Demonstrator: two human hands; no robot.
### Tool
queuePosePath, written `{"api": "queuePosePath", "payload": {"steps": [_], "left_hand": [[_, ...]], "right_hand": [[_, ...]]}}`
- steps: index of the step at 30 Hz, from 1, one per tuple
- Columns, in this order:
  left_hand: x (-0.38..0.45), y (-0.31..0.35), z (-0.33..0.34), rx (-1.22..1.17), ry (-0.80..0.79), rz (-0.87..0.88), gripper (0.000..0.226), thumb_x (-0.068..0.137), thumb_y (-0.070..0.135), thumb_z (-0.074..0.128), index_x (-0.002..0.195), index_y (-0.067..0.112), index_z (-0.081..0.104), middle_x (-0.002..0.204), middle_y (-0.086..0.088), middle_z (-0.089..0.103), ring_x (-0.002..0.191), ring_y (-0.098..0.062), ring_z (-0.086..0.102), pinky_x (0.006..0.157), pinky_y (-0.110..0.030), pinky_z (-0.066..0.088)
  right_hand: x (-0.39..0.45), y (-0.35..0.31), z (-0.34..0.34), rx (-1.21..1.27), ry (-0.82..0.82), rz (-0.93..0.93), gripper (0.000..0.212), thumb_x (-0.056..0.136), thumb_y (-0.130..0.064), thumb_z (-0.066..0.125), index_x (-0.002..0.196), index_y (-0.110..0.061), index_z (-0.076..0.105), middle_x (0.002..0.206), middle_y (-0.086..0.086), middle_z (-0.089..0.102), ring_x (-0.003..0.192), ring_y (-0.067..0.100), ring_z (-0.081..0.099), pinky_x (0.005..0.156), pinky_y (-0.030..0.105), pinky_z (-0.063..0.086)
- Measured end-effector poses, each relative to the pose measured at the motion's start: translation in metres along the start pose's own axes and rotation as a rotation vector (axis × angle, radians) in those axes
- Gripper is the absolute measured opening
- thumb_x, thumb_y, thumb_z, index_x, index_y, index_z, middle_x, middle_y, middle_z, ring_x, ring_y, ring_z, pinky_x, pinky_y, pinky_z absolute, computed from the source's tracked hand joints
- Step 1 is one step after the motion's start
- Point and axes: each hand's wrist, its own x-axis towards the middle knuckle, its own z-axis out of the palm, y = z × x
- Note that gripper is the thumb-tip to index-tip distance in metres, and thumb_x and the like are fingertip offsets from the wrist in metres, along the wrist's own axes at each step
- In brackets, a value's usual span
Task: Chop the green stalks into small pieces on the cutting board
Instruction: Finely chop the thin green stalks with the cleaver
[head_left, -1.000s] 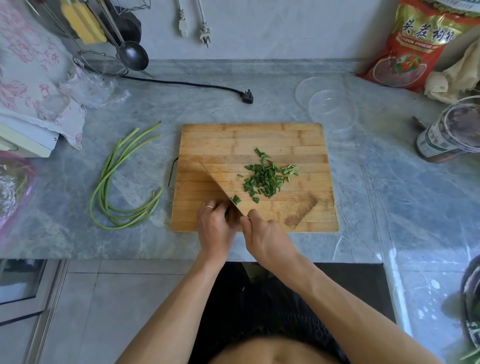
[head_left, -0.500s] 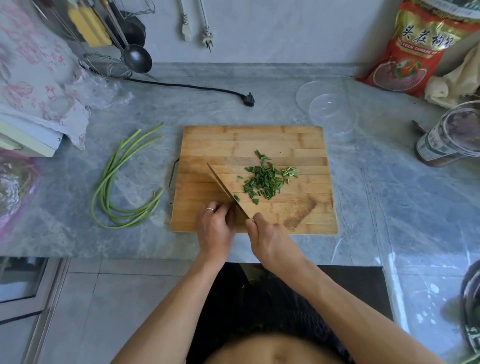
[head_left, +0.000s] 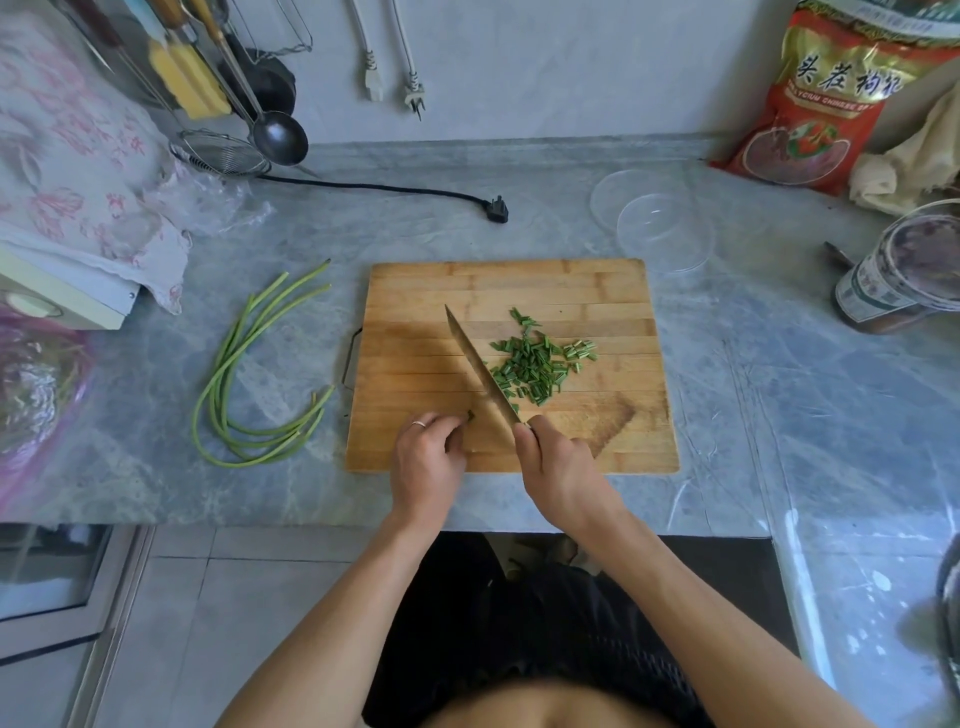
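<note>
A wooden cutting board (head_left: 519, 286) lies on the grey counter. A pile of small green pieces (head_left: 535, 364) sits in its middle. My right hand (head_left: 558, 467) grips the handle of a knife (head_left: 480, 371), whose blade points away to the upper left, just left of the pile. My left hand (head_left: 428, 457) rests at the board's near edge with fingers curled, pinching a short green stub (head_left: 470, 415) beside the blade. Several long uncut green stalks (head_left: 249, 384) lie on the counter left of the board.
Two clear plastic lids (head_left: 660, 223) lie behind the board's right corner. A jar (head_left: 904, 270) stands at the right, a red bag (head_left: 831, 104) at the back right. A black plug and cord (head_left: 496, 210) cross the counter behind. A floral cloth (head_left: 78, 171) covers something at the left.
My left hand has shifted slightly left, away from the blade, with a short green stub showing at its fingertips. The knife blade now lies flatter with its tip farther from me.
</note>
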Motion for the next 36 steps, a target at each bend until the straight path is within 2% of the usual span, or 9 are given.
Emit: {"api": "queuePosePath", "payload": {"steps": [5,10,15,17,20,23,27,32,36], "left_hand": [[-0.003,-0.002,-0.001,-0.020,0.055,-0.010,0.011,0.081,0.001,0.074,0.088,0.008,0.077,0.080,-0.004,0.073,0.072,-0.024,0.065,0.061,-0.034,0.053],[-0.006,0.000,0.001,0.016,0.075,0.026,0.010,0.082,0.003,0.072,0.084,0.011,0.075,0.082,-0.002,0.071,0.076,-0.020,0.059,0.071,-0.032,0.048],[-0.006,-0.001,0.003,0.067,0.057,0.012,0.008,0.084,0.007,0.071,0.088,0.012,0.075,0.085,-0.003,0.068,0.080,-0.024,0.055,0.075,-0.036,0.048],[-0.006,-0.004,0.002,0.081,0.051,0.018,0.013,0.087,0.016,0.065,0.092,0.014,0.076,0.086,-0.002,0.067,0.082,-0.025,0.057,0.077,-0.037,0.047],[-0.007,-0.007,0.000,0.096,0.047,0.005,0.023,0.088,0.027,0.058,0.095,0.017,0.077,0.087,0.000,0.066,0.085,-0.024,0.059,0.080,-0.036,0.045],[-0.007,-0.007,0.001,0.084,0.049,-0.027,0.015,0.087,0.022,0.063,0.092,0.017,0.077,0.085,0.000,0.067,0.084,-0.024,0.060,0.080,-0.036,0.045],[-0.005,-0.004,0.002,0.067,0.059,-0.071,0.028,0.087,0.033,0.053,0.085,0.017,0.075,0.082,0.000,0.067,0.083,-0.024,0.060,0.080,-0.036,0.044],[-0.006,-0.004,0.005,0.064,0.061,-0.125,0.021,0.086,0.027,0.058,0.085,0.017,0.076,0.081,-0.002,0.066,0.081,-0.027,0.060,0.079,-0.037,0.043],[-0.006,-0.004,0.004,0.054,0.058,-0.157,0.011,0.085,0.019,0.067,0.087,0.018,0.077,0.082,-0.001,0.067,0.081,-0.026,0.060,0.078,-0.038,0.042]], "right_hand": [[-0.010,-0.003,-0.001,-0.008,-0.030,-0.041,0.034,0.103,-0.038,0.033,0.071,-0.028,0.030,0.052,0.002,0.036,0.047,0.026,0.030,0.049,0.040,0.024],[-0.018,-0.019,0.000,0.029,-0.095,-0.114,0.028,0.105,-0.020,0.037,0.081,-0.007,0.044,0.059,-0.004,0.027,0.048,0.032,0.033,0.051,0.040,0.024],[-0.009,-0.016,0.003,-0.087,-0.199,0.070,0.039,0.100,-0.051,0.022,0.097,-0.020,0.046,0.081,0.005,0.056,0.070,0.026,0.051,0.067,0.034,0.040],[-0.010,-0.021,0.001,-0.082,-0.147,-0.040,0.038,0.104,-0.043,0.026,0.099,-0.012,0.049,0.074,0.003,0.048,0.060,0.028,0.047,0.059,0.040,0.042],[-0.013,-0.027,-0.001,-0.080,-0.141,-0.128,0.028,0.106,-0.024,0.033,0.093,-0.006,0.049,0.063,-0.006,0.029,0.048,0.032,0.035,0.047,0.043,0.031],[-0.010,-0.018,0.004,-0.092,-0.101,-0.070,0.028,0.104,-0.033,0.034,0.088,-0.012,0.043,0.054,-0.001,0.035,0.041,0.028,0.031,0.042,0.035,0.022],[-0.009,-0.009,0.012,-0.126,-0.101,-0.069,0.033,0.102,-0.043,0.029,0.089,-0.016,0.043,0.056,0.010,0.047,0.038,0.025,0.033,0.039,0.030,0.018],[-0.008,-0.007,0.014,-0.122,-0.091,-0.096,0.044,0.097,-0.055,0.018,0.087,-0.018,0.041,0.059,0.008,0.046,0.040,0.023,0.032,0.041,0.032,0.020],[-0.011,-0.011,0.013,-0.088,-0.098,-0.071,0.034,0.102,-0.042,0.031,0.085,-0.014,0.041,0.053,0.005,0.039,0.042,0.024,0.029,0.044,0.032,0.021]]}}
